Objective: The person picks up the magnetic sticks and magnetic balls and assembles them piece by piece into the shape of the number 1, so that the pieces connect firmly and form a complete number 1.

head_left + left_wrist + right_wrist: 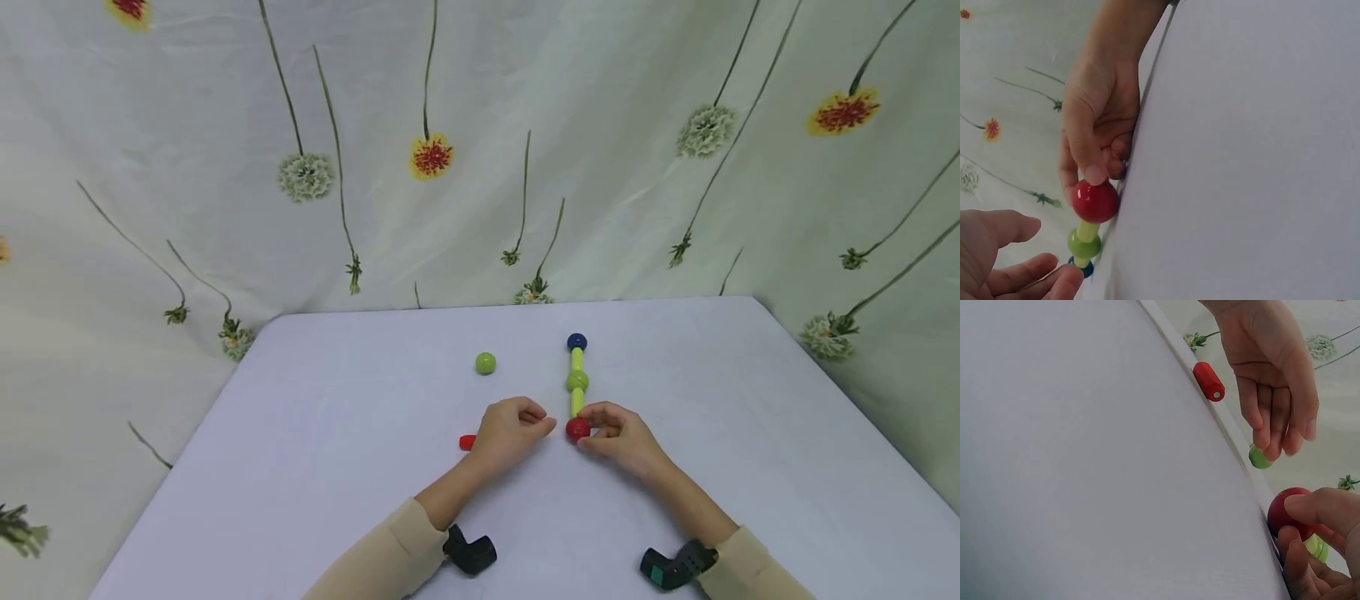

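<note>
My right hand (624,437) pinches a red ball (577,429) between thumb and fingers. The ball sits at the near end of a straight chain on the table. Beyond it come a yellow-green rod (577,402), a green ball (577,381), another yellow-green rod (577,360) and a dark blue ball (577,342) at the far end. Just left of the red ball is my left hand (510,429), its fingers loosely bent and holding nothing. Partly hidden behind that hand lies a red rod (1209,381), with a pale dot on its end in the right wrist view.
A loose green ball (485,363) lies on the white table (360,383), left of the chain. Behind the table hangs a pale flowered cloth (465,233). Each wrist wears a black strapped device, such as the left one (470,554).
</note>
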`<action>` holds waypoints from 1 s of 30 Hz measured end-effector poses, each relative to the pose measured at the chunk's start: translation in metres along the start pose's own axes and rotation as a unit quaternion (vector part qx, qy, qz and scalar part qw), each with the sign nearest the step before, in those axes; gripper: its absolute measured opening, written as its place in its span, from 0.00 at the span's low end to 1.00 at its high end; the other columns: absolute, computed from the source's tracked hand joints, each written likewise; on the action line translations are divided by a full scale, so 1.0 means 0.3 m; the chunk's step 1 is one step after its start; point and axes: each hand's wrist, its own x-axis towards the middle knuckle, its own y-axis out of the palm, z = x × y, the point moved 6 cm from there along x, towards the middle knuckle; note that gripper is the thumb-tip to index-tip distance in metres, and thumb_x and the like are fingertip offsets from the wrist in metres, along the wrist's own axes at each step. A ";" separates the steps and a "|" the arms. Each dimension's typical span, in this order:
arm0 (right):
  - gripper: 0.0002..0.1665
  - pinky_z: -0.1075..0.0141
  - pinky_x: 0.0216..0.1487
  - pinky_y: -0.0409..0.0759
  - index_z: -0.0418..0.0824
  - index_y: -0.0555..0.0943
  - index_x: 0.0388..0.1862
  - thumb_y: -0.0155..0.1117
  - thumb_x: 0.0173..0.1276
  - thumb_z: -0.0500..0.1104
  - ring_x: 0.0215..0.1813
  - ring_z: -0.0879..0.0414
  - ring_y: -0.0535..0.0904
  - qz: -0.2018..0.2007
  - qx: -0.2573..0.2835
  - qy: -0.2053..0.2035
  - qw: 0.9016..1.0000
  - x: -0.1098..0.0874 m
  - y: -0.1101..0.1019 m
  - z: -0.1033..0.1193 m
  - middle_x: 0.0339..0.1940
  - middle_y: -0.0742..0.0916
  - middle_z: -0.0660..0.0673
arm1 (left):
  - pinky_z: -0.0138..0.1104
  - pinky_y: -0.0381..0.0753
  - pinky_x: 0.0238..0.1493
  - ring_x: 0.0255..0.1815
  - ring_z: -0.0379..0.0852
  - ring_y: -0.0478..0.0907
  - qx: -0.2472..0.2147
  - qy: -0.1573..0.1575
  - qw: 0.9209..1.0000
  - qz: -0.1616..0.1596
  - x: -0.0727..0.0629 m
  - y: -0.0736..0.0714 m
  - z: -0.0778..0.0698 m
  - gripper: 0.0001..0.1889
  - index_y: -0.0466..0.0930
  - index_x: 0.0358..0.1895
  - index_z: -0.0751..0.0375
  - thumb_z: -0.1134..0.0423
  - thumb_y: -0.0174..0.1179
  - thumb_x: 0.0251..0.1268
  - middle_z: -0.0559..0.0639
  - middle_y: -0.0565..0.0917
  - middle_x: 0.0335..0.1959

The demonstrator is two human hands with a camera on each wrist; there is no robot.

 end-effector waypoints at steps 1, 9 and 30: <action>0.23 0.71 0.31 0.76 0.31 0.77 0.53 0.71 0.59 0.33 0.31 0.55 0.76 0.000 0.000 0.002 1.000 0.000 -0.001 -0.001 0.48 0.84 0.38 | 0.31 0.80 0.35 0.32 0.38 0.81 0.003 -0.001 1.000 0.006 -0.001 -0.010 0.001 0.08 0.84 0.35 0.59 0.58 0.68 0.61 0.43 0.84 0.29; 0.23 0.70 0.31 0.77 0.30 0.77 0.54 0.71 0.59 0.33 0.33 0.55 0.76 0.004 0.009 0.005 1.000 -0.004 0.000 0.003 0.48 0.84 0.38 | 0.32 0.80 0.36 0.35 0.41 0.79 0.053 0.003 0.997 0.060 -0.003 -0.108 0.020 0.08 0.85 0.41 0.61 0.61 0.66 0.63 0.44 0.83 0.33; 0.18 0.67 0.32 0.79 0.31 0.78 0.53 0.65 0.67 0.37 0.34 0.52 0.80 -0.007 0.016 0.016 1.000 -0.002 0.008 0.000 0.40 0.84 0.43 | 0.40 0.78 0.45 0.40 0.44 0.77 0.143 -0.001 0.983 0.112 -0.044 -0.227 0.118 0.11 0.87 0.43 0.59 0.63 0.71 0.56 0.45 0.84 0.38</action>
